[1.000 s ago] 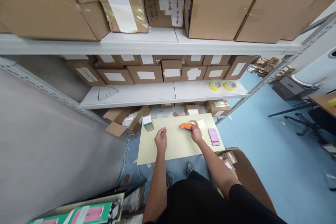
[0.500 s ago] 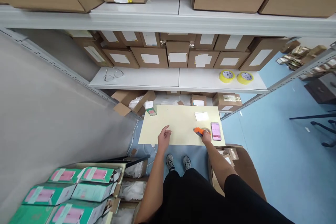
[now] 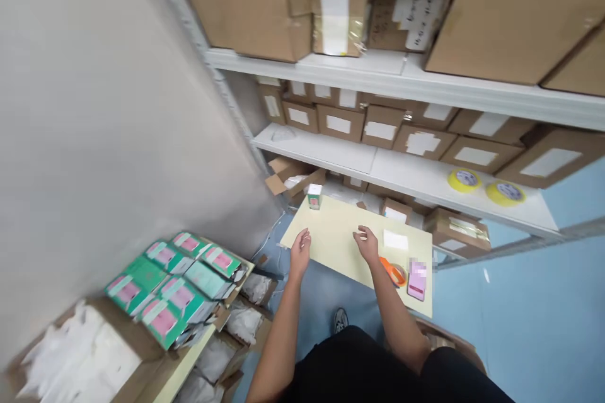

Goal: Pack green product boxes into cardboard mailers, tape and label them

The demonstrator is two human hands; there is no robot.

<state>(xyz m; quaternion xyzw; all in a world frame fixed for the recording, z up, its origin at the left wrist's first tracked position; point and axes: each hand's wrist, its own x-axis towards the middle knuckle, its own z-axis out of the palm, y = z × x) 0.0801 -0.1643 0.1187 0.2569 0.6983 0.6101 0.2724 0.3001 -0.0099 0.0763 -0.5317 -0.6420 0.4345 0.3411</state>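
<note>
A pale yellow tabletop [image 3: 335,239] stands in front of a grey metal shelving rack, seen from above through the wearer's eyes. Both hands are above it, half open with loosely curled fingers, and neither appears to hold anything: the left hand [image 3: 300,252] is near the front edge, the right hand [image 3: 367,244] nearer the middle. An orange tool [image 3: 387,267] with a tape roll lies beside the right forearm, which partly covers it. To its right is a pink-screened phone [image 3: 416,280]; behind, a white slip [image 3: 396,240]. A small green-and-white box [image 3: 314,198] sits at the far left corner.

The middle shelf [image 3: 326,154] carries labelled brown cartons [image 3: 338,124] and two yellow tapes [image 3: 464,180]. Bigger cartons fill the upper shelf [image 3: 368,63]. A plain grey wall [image 3: 104,107] rises at left; below it, green boxes [image 3: 163,318] with pink panels lie near a carton of white material [image 3: 80,359]. The floor [image 3: 520,315] is light blue.
</note>
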